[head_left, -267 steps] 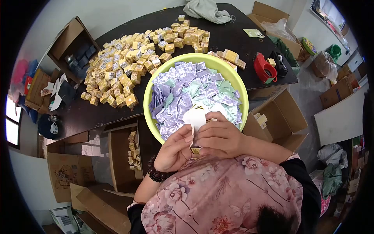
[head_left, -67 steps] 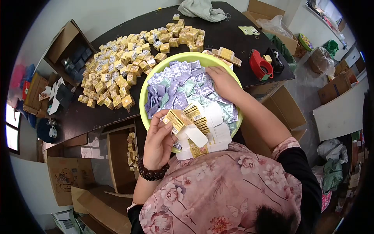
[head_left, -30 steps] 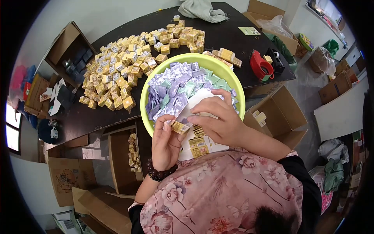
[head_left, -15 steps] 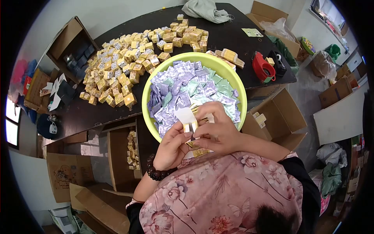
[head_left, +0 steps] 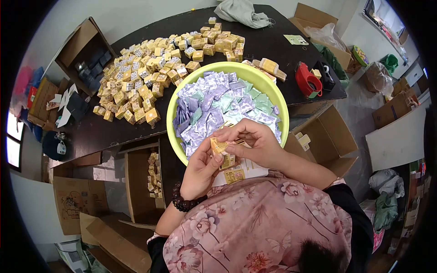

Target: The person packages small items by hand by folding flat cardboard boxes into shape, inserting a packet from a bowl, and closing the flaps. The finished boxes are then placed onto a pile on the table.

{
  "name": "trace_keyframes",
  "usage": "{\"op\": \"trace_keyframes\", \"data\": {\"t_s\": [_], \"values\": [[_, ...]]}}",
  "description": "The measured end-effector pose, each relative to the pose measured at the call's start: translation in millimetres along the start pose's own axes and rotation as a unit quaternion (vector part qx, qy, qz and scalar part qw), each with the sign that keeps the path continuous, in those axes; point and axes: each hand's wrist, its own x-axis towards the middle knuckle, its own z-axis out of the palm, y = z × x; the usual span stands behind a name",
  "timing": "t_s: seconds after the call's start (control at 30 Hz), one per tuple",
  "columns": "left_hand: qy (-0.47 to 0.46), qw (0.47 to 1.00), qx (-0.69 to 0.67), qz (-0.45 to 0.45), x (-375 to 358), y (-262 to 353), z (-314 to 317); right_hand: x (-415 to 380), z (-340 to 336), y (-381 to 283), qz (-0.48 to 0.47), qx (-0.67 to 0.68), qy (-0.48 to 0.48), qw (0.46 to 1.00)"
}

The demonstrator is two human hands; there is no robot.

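Observation:
A small yellow box (head_left: 219, 146) is between my two hands, over the near edge of a lime-green basin (head_left: 285, 109). My left hand (head_left: 200, 164) holds the box from the left, thumb on its front. My right hand (head_left: 259, 144) pinches at its upper right, fingers bent. Purple and pale green sachets (head_left: 214, 95) fill the basin. Thin yellow strips show by my right fingers. Flat printed card (head_left: 241, 174) lies just below my hands, against the floral apron.
Many small yellow boxes (head_left: 136, 82) are heaped on the dark table (head_left: 277, 43) at left and behind the basin. A red tape dispenser (head_left: 306, 81) stands right. Open cartons (head_left: 339, 132) are at right and below left, some holding small boxes.
The white flap at the top of the small box no longer shows; its yellow printed side now faces up. My right hand has shifted slightly, and more of the flat card is visible.

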Motion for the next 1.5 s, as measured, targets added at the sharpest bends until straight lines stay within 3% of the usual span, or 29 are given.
{"op": "trace_keyframes", "data": {"t_s": [0.1, 0.17, 0.3, 0.4, 0.47, 0.7, 0.8, 0.87, 1.07, 1.13, 1.17, 1.2, 1.23, 1.27, 1.3, 1.33, 1.37, 1.4, 1.5], "values": [[-0.003, 0.999, 0.032, 0.008, -1.2, 0.6, -1.7, 1.5, -1.6, 2.7, 0.057, 0.056, 0.035, 0.996], [0.0, 0.999, 0.046, 0.006, -2.5, 1.4, -2.1, 3.2, -5.4, 5.8, -0.092, -0.136, 0.003, 0.986], [0.031, 0.999, 0.034, 0.003, -1.5, 0.9, -1.2, 2.8, -1.2, -2.4, -0.073, -0.148, -0.017, 0.986], [0.026, 0.999, 0.044, 0.01, -1.6, 2.2, -1.6, 2.2, -0.3, 7.2, -0.068, -0.081, 0.008, 0.994], [0.02, 0.999, 0.043, 0.013, -2.2, 3.9, -1.3, 1.3, -0.2, 9.7, -0.005, 0.045, 0.021, 0.999], [0.036, 0.995, 0.09, 0.019, -2.2, 4.1, -3.7, 2.8, -1.0, 8.7, 0.019, 0.033, 0.02, 0.999], [0.033, 0.997, 0.066, 0.014, -1.9, 6.2, -2.7, 3.7, -1.1, 7.8, -0.041, -0.083, 0.021, 0.996], [0.03, 0.999, 0.043, 0.005, -2.3, 8.1, -1.1, 3.3, -0.7, 5.2, -0.154, -0.216, -0.005, 0.964], [0.077, 0.995, 0.049, -0.026, -7.4, 4.7, -4.7, -4.2, 8.2, 11.8, -0.103, -0.205, -0.015, 0.973], [0.089, 0.995, 0.03, 0.02, -14.3, 10.2, -15.2, -8.2, 4.4, 9.2, -0.102, -0.207, -0.033, 0.972], [0.125, 0.989, 0.058, 0.056, -18.3, 19.3, -24.7, -11.1, 3.1, 6.9, -0.106, -0.302, -0.039, 0.947], [0.192, 0.97, 0.119, 0.094, -25.0, 28.6, -39.6, -15.1, 1.4, 5.7, -0.11, -0.393, -0.044, 0.912], [0.258, 0.94, 0.179, 0.131, -33.5, 37.2, -57.9, -20.6, -2.8, 6.0, -0.102, -0.481, -0.113, 0.863], [0.327, 0.896, 0.249, 0.168, -42.4, 41.4, -80.9, -24.8, -4.1, 10.0, -0.103, -0.48, -0.114, 0.864], [0.379, 0.844, 0.354, 0.134, -55.0, 46.0, -106.2, -30.8, -3.9, 16.8, -0.101, -0.528, -0.141, 0.831], [0.413, 0.723, 0.539, 0.128, -72.2, 42.4, -148.3, -36.0, -3.4, 23.0, -0.098, -0.574, -0.167, 0.796], [0.426, 0.564, 0.697, 0.117, -86.9, 34.5, -179.7, -39.3, -3.8, 28.2, -0.098, -0.574, -0.163, 0.796], [0.454, 0.599, 0.652, 0.102, -95.2, 29.8, -183.8, -41.2, -4.4, 33.1, -0.122, -0.573, -0.143, 0.798], [0.409, 0.578, 0.702, 0.079, -101.9, 21.5, -155.7, -45.2, -3.3, 34.8, -0.155, -0.57, -0.115, 0.799]]}}
